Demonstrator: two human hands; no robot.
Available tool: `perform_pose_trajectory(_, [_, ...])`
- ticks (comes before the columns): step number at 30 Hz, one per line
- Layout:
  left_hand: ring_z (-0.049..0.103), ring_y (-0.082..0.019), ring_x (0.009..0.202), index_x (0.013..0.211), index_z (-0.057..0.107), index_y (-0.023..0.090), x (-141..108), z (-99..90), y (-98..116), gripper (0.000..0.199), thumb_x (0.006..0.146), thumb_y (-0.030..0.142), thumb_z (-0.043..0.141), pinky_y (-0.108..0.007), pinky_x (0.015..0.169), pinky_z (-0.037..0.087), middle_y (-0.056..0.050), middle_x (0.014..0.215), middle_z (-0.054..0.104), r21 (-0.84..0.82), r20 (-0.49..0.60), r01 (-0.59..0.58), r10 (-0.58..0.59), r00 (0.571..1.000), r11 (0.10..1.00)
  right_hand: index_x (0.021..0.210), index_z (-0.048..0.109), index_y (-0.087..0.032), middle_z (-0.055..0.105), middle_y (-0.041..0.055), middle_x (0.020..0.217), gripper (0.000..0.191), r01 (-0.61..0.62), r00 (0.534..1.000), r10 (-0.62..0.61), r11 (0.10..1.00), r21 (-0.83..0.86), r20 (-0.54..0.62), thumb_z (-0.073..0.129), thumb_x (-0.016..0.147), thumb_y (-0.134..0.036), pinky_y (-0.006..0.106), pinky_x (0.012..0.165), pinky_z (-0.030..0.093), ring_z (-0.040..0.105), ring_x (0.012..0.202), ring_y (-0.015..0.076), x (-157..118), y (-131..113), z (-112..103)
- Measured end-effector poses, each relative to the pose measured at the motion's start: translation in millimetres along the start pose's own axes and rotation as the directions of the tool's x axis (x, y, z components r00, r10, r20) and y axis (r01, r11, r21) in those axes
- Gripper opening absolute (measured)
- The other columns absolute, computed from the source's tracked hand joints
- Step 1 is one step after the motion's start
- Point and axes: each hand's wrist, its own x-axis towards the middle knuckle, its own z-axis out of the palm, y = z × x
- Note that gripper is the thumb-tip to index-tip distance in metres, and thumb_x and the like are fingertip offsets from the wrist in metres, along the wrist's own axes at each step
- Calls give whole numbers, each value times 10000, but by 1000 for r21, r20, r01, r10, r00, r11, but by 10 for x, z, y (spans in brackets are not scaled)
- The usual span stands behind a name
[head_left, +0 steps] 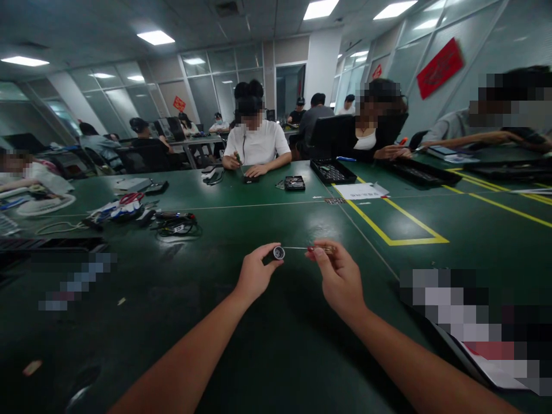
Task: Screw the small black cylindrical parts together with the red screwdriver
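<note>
My left hand [255,270] is closed around a small round part [279,253] with a grey rim and a hollow, darker inside, its open end facing me. In my right hand [342,279] is a screwdriver [295,248], gripped by its reddish-amber handle. Its thin metal shaft points left, and the tip reaches the edge of the round part; whether it touches, I cannot tell. Both hands are raised over the green table [276,339], close together at the middle of the view.
Coiled black cables [179,227] and red-handled scissors [131,198] lie to the left. Black trays [332,171] and a white paper [361,191] lie farther back by yellow tape [418,241]. Across the table a person in a white shirt [259,144] works; others sit at the right.
</note>
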Motion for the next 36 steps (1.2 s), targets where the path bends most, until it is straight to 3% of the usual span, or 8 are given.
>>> perform_pose_trajectory(7, [623, -256, 1202, 1208, 716, 287, -25, -8, -56, 407, 823, 158, 747, -477, 1140, 377, -45, 1252, 704, 40, 56, -9, 7, 998, 999, 1059, 646, -225, 746, 55, 897, 238, -17, 995, 19, 1000, -21, 98, 592, 959, -434, 382, 811, 559, 735, 853, 229, 7, 43, 4])
perform_pose_trajectory(18, [626, -276, 1203, 1266, 683, 305, -53, -38, -24, 431, 852, 201, 741, -536, 1179, 303, -48, 1248, 706, 99, 96, -45, 36, 995, 994, 978, 645, -213, 728, 44, 837, 203, 17, 999, -15, 997, -75, 33, 587, 953, -406, 356, 745, 535, 726, 794, 217, 64, -22, 6])
perform_pose_trajectory(26, [623, -259, 1202, 1223, 702, 288, -49, -89, -30, 404, 842, 161, 751, -515, 1144, 355, -47, 1257, 703, 187, 83, -134, 120, 989, 973, 1059, 610, -222, 662, -8, 711, 200, 90, 970, -69, 993, -81, 233, 540, 959, -380, 316, 652, 502, 663, 658, 180, 47, -80, -17])
perform_pose_trajectory(30, [611, -265, 1231, 1236, 688, 311, -60, -110, -20, 414, 848, 184, 756, -568, 1185, 264, -37, 1270, 697, 223, 96, -173, 155, 983, 959, 997, 611, -222, 668, 1, 747, 196, 129, 974, -100, 983, -132, 201, 547, 961, -405, 301, 661, 481, 654, 692, 177, 36, -139, -16])
perform_pose_trajectory(36, [609, -279, 1234, 1248, 681, 315, -95, -111, -23, 427, 844, 203, 763, -602, 1191, 232, -38, 1273, 696, 235, 105, -168, 147, 984, 957, 898, 666, -217, 602, -10, 642, 361, 156, 984, -129, 960, -234, 126, 432, 1015, -466, 295, 563, 387, 555, 566, 161, 21, -198, -13])
